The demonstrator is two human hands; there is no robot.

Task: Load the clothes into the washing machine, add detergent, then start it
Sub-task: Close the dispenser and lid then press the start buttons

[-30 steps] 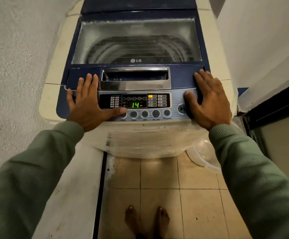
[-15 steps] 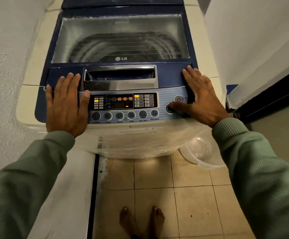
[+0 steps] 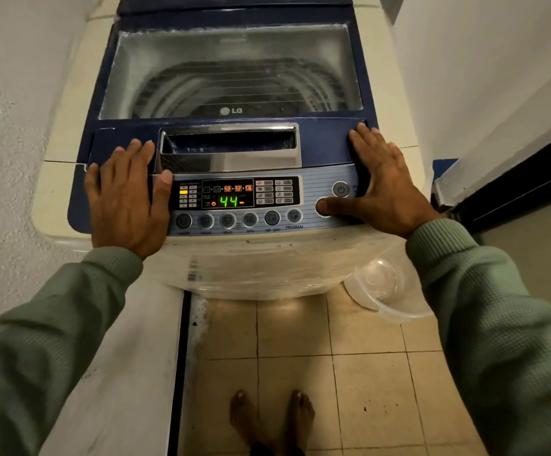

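Note:
A top-loading LG washing machine (image 3: 70,146) stands before me with its blue-framed glass lid (image 3: 231,70) closed; the drum shows dimly through it and no clothes can be made out. The control panel (image 3: 267,222) is lit and its green display (image 3: 229,201) reads 44. My left hand (image 3: 126,199) lies flat and open on the panel's left end. My right hand (image 3: 379,189) rests flat on the right end, thumb pressed on the lower round button (image 3: 322,207) below the power button (image 3: 340,189). No detergent is in view.
A clear plastic bowl (image 3: 386,294) sits on the tiled floor (image 3: 300,340) at the machine's right front. A rough white wall (image 3: 7,93) runs close on the left, with a white ledge (image 3: 126,373) below it. A white door with a dark frame (image 3: 514,179) stands on the right. My bare feet (image 3: 270,419) are below.
My left thumb came off the panel's row of buttons and the hand settled at the left end. My right thumb moved onto the lower round button. The display changed from 14 to 44.

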